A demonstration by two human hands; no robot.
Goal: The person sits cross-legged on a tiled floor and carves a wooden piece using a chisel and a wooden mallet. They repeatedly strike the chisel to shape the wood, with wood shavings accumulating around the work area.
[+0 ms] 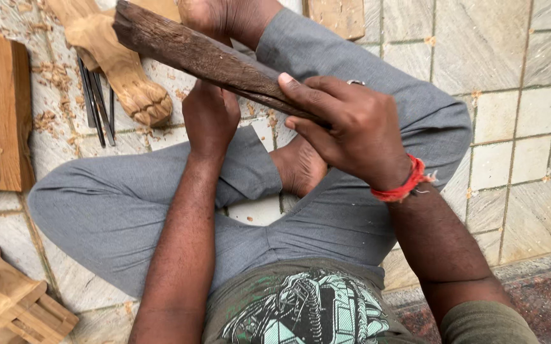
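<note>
Under the right hand lies a long dark piece of rough wood, slanting up and away to the left; the fingers curl over its near end and grip it. Beside it, the left hand closes around the wood's underside. Beyond the left hand a pale carved paw-shaped leg rests on the tiled floor, with thin metal chisels just beside it.

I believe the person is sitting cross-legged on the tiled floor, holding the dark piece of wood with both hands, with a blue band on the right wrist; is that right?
Not quite: the band on the right wrist is red, not blue, as the head view shows. The rest stands: the person sits cross-legged on the tiled floor, with the left hand and right hand holding the dark piece of wood.
</note>
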